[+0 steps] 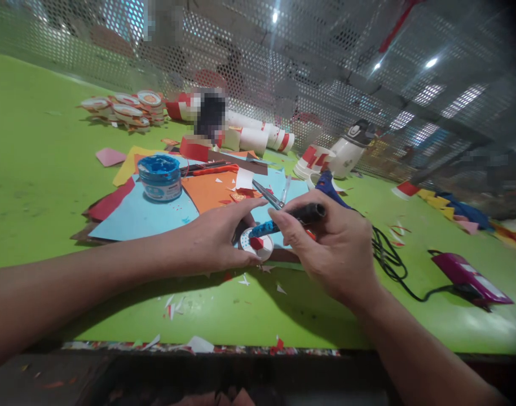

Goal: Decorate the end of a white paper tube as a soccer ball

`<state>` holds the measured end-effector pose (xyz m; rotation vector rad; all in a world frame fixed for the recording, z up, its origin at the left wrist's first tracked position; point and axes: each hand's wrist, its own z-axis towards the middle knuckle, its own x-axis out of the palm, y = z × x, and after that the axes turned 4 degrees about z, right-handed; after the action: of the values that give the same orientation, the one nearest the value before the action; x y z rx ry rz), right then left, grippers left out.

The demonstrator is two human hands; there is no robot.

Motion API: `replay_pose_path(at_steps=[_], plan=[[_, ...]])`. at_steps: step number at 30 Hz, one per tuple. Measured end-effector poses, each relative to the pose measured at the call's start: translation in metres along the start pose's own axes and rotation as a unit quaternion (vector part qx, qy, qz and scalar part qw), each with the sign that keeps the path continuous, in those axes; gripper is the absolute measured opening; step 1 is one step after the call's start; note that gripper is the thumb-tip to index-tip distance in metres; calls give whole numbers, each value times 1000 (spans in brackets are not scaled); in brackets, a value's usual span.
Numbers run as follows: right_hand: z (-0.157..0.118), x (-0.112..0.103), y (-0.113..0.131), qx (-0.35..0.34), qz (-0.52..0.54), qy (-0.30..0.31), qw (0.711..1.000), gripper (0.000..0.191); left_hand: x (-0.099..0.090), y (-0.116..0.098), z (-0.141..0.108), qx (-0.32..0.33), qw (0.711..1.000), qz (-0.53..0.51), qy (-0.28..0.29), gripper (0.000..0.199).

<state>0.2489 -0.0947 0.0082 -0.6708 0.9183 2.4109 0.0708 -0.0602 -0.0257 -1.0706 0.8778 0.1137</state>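
Observation:
My left hand (217, 239) holds a small round white piece (264, 252) between thumb and fingers, low over the coloured paper. Blue dots line the piece's left side, and a red shape sits at its middle. In my right hand (329, 242) is a black pen-like tool (306, 213), gripped between thumb and fingers; its blue-smeared end is at the top of the round piece. An open jar of blue paint (159, 183) stands on light blue paper (131, 217) to the left. Scissors (268, 194) lie just beyond my hands.
Orange paper (207, 189) and scraps lie on the green table (50, 197). Paper cups (253, 140), stacked round pieces (126, 110) and a white kettle-like container (346, 155) stand farther back. At right are a blue tool (331, 189), black cable (395, 265) and purple device (471, 279).

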Motion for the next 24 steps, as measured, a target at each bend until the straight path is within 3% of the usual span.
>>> replay_pose_path(at_steps=[2,6,8,15,24], plan=[[-1,0,2,18,13,-32,999,17,-1,-2,0,-15,1000,17,10,64],[-1,-2,5,50,41,-164,984,19,-2,-3,0,-31,999,26,22,81],[1,-3,5,52,42,-190,979,20,-2,-2,0,-35,999,22,21,86],[1,0,-2,49,12,-119,992,23,-2,0,-1,-34,999,32,18,83],[-1,2,-4,60,31,-88,994,22,-2,0,0,-10,999,24,21,78]])
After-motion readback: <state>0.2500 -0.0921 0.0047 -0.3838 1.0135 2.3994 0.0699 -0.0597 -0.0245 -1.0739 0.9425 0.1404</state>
